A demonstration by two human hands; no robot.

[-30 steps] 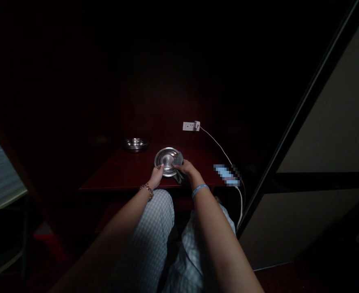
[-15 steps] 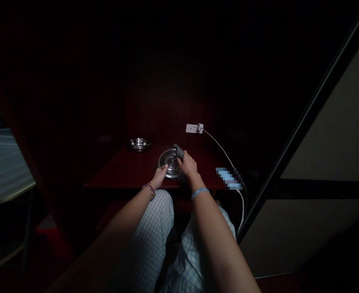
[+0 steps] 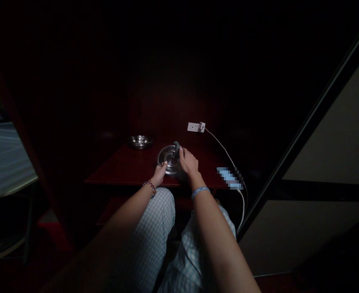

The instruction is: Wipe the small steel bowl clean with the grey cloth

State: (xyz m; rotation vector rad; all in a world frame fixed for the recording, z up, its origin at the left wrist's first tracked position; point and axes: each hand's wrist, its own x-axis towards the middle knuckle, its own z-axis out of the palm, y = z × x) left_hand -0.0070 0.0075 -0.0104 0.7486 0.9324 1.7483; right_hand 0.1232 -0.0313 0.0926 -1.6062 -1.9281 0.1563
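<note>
A round stainless-steel dish (image 3: 168,159) is set on the dark red wooden surface (image 3: 127,169), near its front edge. The dish's near-left rim is pinched by the left hand (image 3: 159,174), its grip closed on the metal. A small grey scouring pad (image 3: 176,146) is pressed against the dish's far-right rim by the right hand (image 3: 189,162), whose grip is curled shut around it. Behind and left of the dish, a smaller steel bowl (image 3: 140,141) is seen. Behind and right of the dish, a white charger (image 3: 196,127) and white cable (image 3: 225,151) are seen. A light blue wristband (image 3: 200,191) is worn on the right wrist; its white mark cannot be read.
</note>
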